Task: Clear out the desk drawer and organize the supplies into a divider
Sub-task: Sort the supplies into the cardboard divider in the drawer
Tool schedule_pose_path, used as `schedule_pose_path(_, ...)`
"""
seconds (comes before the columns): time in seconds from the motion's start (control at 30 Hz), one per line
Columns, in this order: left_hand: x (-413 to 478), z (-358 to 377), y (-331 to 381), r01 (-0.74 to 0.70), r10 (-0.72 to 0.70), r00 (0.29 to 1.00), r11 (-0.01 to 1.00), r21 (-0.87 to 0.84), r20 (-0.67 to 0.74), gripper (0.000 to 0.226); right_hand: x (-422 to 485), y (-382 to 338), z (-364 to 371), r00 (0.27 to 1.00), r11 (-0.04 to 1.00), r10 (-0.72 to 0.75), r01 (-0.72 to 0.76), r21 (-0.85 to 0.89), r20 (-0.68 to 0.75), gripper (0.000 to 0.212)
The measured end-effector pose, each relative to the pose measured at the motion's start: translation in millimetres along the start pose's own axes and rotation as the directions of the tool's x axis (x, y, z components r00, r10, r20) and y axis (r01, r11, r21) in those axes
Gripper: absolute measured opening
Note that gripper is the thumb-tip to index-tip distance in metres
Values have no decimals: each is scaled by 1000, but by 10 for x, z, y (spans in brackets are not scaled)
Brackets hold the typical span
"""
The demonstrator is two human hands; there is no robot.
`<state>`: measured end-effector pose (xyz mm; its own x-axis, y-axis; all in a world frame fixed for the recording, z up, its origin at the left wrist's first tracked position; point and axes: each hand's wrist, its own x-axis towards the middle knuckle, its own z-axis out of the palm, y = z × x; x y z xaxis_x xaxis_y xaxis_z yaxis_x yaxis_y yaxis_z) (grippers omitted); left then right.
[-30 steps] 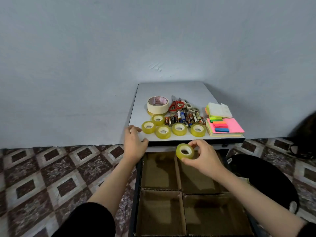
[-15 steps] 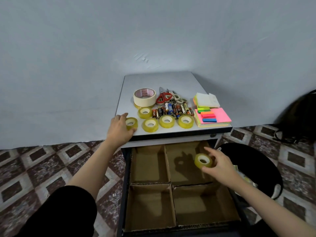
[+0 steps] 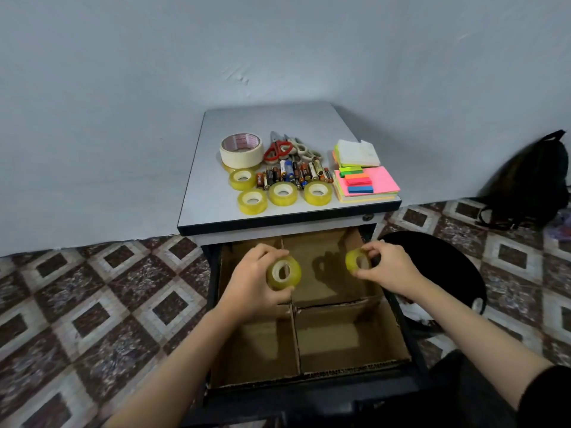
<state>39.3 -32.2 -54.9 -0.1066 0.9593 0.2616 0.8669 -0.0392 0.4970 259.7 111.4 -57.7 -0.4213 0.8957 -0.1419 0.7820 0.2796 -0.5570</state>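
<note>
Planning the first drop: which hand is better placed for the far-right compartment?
Likely the right hand: its tape roll hangs over that compartment, while the left hand holds its roll above the centre wall.

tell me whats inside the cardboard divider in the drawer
The cardboard divider shows only bare floors in its four compartments. The left hand holds a tape roll and the right hand a second tape roll over the far ones, hiding part of the floor there.

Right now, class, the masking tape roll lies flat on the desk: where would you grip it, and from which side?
Probably from above: thumb in the open core of the masking tape roll, fingers on its outer left wall. The hole faces up, the red scissors crowd its right, and its left is free.
</note>
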Motion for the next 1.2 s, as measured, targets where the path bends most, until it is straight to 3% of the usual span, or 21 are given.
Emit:
schedule_pose_path(0.1,-7,286,5,138,-131,987,988,-71,93,63,13,-75,57,998,997,17,-12,-80,64,63)
schedule_pose_path(0.17,49,351,3,190,-185,975,981,-31,122,63,43,-137,161,991,986,29,-6,-166,133,67)
schedule_pose_path(0.33,249,382,62,219,-236,948,971,101,214,67,165,-265,396,968,938,50,39,-345,247,19)
schedule_pose_path(0.6,276,378,52,280,-292,926,956,83,239,69,286,-234,637,955,845,90,77,-530,282,34)
schedule_pose_path(0.8,282,392,60,275,-293,927,956,105,236,69,247,-120,485,979,932,38,37,-362,198,18)
schedule_pose_path(0.97,278,410,71,271,-294,927,954,126,233,69,117,143,295,989,991,-68,52,-124,-130,21)
schedule_pose_path(1.07,287,432,89,292,-310,926,950,111,215,67,92,305,187,959,999,28,-35,-19,-283,28)
schedule_pose_path(1.2,333,533,70,273,-284,948,957,93,145,62,236,398,129,975,969,173,-142,201,-141,46)
